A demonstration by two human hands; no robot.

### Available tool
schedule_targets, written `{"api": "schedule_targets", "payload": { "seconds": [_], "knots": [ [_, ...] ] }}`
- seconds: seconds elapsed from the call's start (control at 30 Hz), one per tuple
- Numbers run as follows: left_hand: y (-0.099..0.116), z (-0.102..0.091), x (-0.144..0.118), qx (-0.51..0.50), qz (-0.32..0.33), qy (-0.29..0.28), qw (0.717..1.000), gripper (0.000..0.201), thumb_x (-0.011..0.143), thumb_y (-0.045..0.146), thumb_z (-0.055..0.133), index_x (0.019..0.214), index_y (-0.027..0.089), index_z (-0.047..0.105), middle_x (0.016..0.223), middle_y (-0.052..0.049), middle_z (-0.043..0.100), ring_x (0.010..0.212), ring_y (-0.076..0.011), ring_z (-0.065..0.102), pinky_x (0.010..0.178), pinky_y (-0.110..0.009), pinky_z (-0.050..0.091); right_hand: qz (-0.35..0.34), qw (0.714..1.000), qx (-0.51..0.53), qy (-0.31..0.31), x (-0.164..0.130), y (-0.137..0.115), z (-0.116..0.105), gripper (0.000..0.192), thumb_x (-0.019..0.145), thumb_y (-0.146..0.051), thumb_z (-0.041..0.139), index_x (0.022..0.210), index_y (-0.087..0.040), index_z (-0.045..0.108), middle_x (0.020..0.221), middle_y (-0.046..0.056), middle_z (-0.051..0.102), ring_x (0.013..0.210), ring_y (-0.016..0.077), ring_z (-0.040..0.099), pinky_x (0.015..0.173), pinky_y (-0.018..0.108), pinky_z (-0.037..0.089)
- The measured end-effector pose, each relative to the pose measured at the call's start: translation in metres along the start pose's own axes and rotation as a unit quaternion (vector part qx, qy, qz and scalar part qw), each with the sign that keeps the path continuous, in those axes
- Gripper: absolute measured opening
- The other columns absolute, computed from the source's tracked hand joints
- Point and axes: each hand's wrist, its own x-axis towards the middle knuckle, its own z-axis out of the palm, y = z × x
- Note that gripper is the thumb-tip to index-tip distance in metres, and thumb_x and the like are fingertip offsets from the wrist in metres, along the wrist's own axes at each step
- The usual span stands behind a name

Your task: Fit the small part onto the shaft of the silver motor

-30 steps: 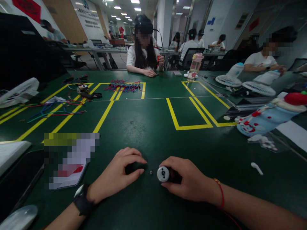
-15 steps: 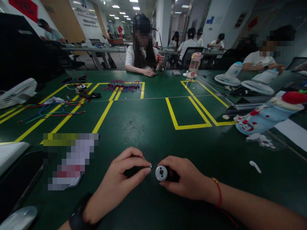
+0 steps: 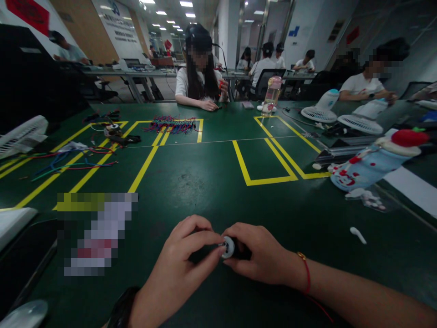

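Near the front of the table [image 3: 191, 184], a cylinder [image 3: 229, 246] sits between the left hand [image 3: 187, 253] and the right hand [image 3: 259, 253]. An earbud [image 3: 358, 235] lies farther right, a mouse [image 3: 29, 314] far left. Beyond, a wire bundle [image 3: 172, 124] lies left of a bottle [image 3: 272, 94].

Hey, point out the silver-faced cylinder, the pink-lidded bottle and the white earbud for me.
Silver-faced cylinder [image 3: 230, 248], head view: on its round end face.
Pink-lidded bottle [image 3: 271, 96], head view: on its clear body.
White earbud [image 3: 358, 235], head view: midway along its length.
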Motion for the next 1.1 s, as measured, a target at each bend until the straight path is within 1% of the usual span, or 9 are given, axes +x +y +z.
{"api": "schedule_targets", "payload": {
  "seconds": [0.23,0.33,0.43,0.63,0.8,0.87,0.93,1.03,1.1],
  "knots": [
    [-0.001,0.001,0.002,-0.050,-0.038,-0.042,0.997,0.018,0.087,0.018,0.058,0.101,0.026,0.067,0.100,-0.004,0.057,0.093,-0.0197,0.056,0.081,-0.033,0.046,0.001,1.000,-0.005,-0.003,0.001,0.002,0.001,0.026,0.078,-0.025,0.067,0.101,-0.020,0.057,0.086,0.000,0.059,0.071,0.0140,0.051,0.062,0.025,0.037],
    [-0.019,-0.003,0.000,-0.091,-0.089,-0.039,0.991,0.018,0.090,0.024,0.056,0.105,0.025,0.066,0.100,-0.004,0.058,0.087,-0.0183,0.057,0.077,-0.031,0.047,0.000,1.000,0.003,-0.002,0.000,0.002,0.000,0.030,0.077,-0.023,0.068,0.105,-0.021,0.057,0.088,-0.001,0.059,0.072,0.0133,0.052,0.063,0.025,0.038],
    [-0.044,-0.011,0.000,-0.134,-0.139,-0.038,0.980,0.016,0.091,0.030,0.056,0.094,0.022,0.070,0.091,-0.003,0.061,0.080,-0.0171,0.056,0.072,-0.028,0.044,0.005,1.000,0.009,-0.005,-0.001,0.001,-0.001,0.033,0.078,-0.023,0.067,0.109,-0.022,0.056,0.092,-0.001,0.060,0.072,0.0129,0.052,0.064,0.025,0.039],
    [-0.075,-0.016,-0.001,-0.369,-0.246,0.059,0.894,0.016,0.090,0.033,0.060,0.094,0.019,0.068,0.084,-0.002,0.060,0.067,-0.0114,0.050,0.062,-0.023,0.041,0.010,1.000,0.013,-0.012,0.000,0.001,-0.003,0.032,0.079,-0.025,0.067,0.109,-0.022,0.056,0.093,0.000,0.061,0.072,0.0128,0.052,0.063,0.025,0.039],
    [-0.079,-0.014,-0.001,-0.391,-0.248,0.070,0.884,0.017,0.093,0.033,0.055,0.095,0.020,0.066,0.089,-0.002,0.059,0.070,-0.0110,0.051,0.066,-0.023,0.043,0.010,1.000,0.016,-0.016,-0.001,0.002,-0.003,0.032,0.079,-0.026,0.067,0.109,-0.023,0.056,0.095,0.000,0.061,0.073,0.0129,0.053,0.064,0.025,0.039],
    [-0.073,-0.016,-0.001,-0.369,-0.246,0.057,0.894,0.014,0.090,0.031,0.060,0.095,0.020,0.067,0.086,-0.001,0.060,0.071,-0.0117,0.052,0.068,-0.023,0.043,0.012,1.000,0.016,-0.013,-0.001,0.002,-0.002,0.032,0.079,-0.026,0.067,0.109,-0.023,0.056,0.094,0.000,0.061,0.073,0.0129,0.053,0.064,0.025,0.039],
    [-0.060,-0.017,-0.002,-0.313,-0.222,0.015,0.923,0.016,0.087,0.030,0.065,0.101,0.022,0.068,0.087,-0.002,0.060,0.077,-0.0136,0.054,0.071,-0.024,0.044,0.011,1.000,0.014,-0.010,-0.001,0.002,-0.002,0.033,0.079,-0.025,0.067,0.109,-0.022,0.056,0.094,0.000,0.061,0.073,0.0128,0.053,0.064,0.025,0.039],
    [-0.036,-0.015,-0.003,-0.222,-0.137,-0.062,0.963,0.028,0.086,0.029,0.066,0.114,0.029,0.064,0.111,-0.003,0.058,0.095,-0.0182,0.057,0.083,-0.030,0.045,0.010,1.000,0.012,-0.009,0.000,0.002,-0.002,0.033,0.078,-0.024,0.068,0.109,-0.022,0.057,0.093,-0.001,0.061,0.072,0.0127,0.053,0.064,0.025,0.039],
    [-0.021,-0.010,-0.002,-0.175,-0.096,-0.066,0.978,0.027,0.086,0.026,0.065,0.113,0.032,0.065,0.113,-0.002,0.056,0.103,-0.0193,0.055,0.089,-0.031,0.044,0.008,1.000,0.010,-0.009,0.001,0.002,-0.001,0.031,0.078,-0.024,0.068,0.106,-0.022,0.057,0.091,-0.001,0.061,0.072,0.0128,0.053,0.063,0.025,0.038]
  ]
}}
